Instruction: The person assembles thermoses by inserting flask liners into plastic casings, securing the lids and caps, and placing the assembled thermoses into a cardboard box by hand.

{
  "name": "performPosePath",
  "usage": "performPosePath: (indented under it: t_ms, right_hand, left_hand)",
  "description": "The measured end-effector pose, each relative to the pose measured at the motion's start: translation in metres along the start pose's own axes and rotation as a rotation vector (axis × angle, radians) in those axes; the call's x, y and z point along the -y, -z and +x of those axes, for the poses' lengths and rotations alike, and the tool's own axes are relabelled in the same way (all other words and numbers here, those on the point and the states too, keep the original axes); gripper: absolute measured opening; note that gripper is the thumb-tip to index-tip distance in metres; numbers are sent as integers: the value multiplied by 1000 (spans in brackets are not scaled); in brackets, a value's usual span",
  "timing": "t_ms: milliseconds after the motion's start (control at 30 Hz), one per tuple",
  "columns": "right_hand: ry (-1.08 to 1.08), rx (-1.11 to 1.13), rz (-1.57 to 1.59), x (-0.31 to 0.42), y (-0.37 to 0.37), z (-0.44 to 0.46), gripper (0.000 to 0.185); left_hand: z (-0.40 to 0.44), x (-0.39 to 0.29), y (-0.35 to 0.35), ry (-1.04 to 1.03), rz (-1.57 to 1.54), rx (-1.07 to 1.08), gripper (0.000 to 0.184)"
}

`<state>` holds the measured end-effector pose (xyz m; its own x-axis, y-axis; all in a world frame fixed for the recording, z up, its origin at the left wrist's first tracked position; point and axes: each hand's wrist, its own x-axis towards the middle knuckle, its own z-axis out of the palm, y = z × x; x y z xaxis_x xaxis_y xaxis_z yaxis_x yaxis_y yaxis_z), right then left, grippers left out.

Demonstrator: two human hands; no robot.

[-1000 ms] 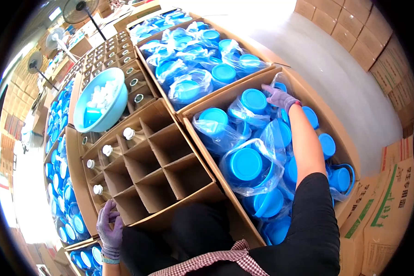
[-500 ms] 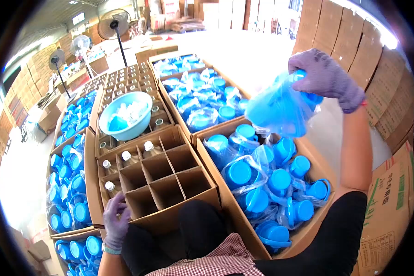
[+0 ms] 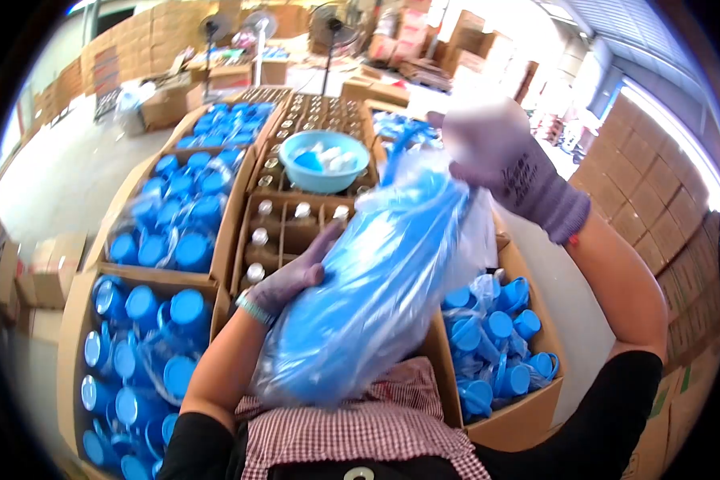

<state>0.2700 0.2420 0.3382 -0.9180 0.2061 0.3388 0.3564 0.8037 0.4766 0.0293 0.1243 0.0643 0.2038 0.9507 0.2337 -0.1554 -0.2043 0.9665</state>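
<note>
My gloved right hand (image 3: 512, 160) grips the top of a bagged blue plastic jug (image 3: 384, 264), lifted in front of my chest. Clear plastic wraps it, so its exact shape is blurred. Against its left side lies my gloved left hand (image 3: 300, 276), thumb in front and fingers partly hidden behind the bag. Behind the bag stands a divided carton (image 3: 236, 256) with several clear bottles (image 3: 260, 237) with white caps in its cells. At lower right, a carton (image 3: 520, 416) holds blue lidded jugs (image 3: 498, 325) with handles, among loose plastic.
On the bottle cartons sits a light blue basin (image 3: 322, 180) with white pieces inside. More cartons of blue jugs (image 3: 188, 308) line the left. Standing fans (image 3: 332, 28) are at the back, and stacked cartons (image 3: 656, 192) rise on the right.
My right hand has brought the bagged jug from above the right carton to in front of my body. My left hand has risen from the divided carton's edge to the bag. The view has turned right.
</note>
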Motion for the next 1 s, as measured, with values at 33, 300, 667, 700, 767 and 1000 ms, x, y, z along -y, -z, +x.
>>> performPosePath:
  t_ms: [33, 300, 667, 700, 767, 1000]
  right_hand:
    - [28, -103, 39, 6, -13, 7, 48]
    - [212, -121, 298, 80, -45, 5, 20]
    - [-109, -273, 1263, 196, -153, -140, 24]
    - [-178, -308, 1337, 206, -173, -148, 23]
    - [-258, -325, 1416, 223, -194, -162, 21]
    - [-191, -199, 1302, 252, -213, -225, 34]
  left_hand:
    - [-8, 12, -1, 45, -123, 105, 155]
    - [-71, 92, -25, -95, -19, -179, 123]
    - [-106, 69, -19, 108, 320, -480, 52]
    - [-110, 65, -25, 145, 382, -424, 53]
    - [-119, 45, -39, 225, 513, -313, 54]
    - [-217, 118, -37, 685, 695, 336, 85]
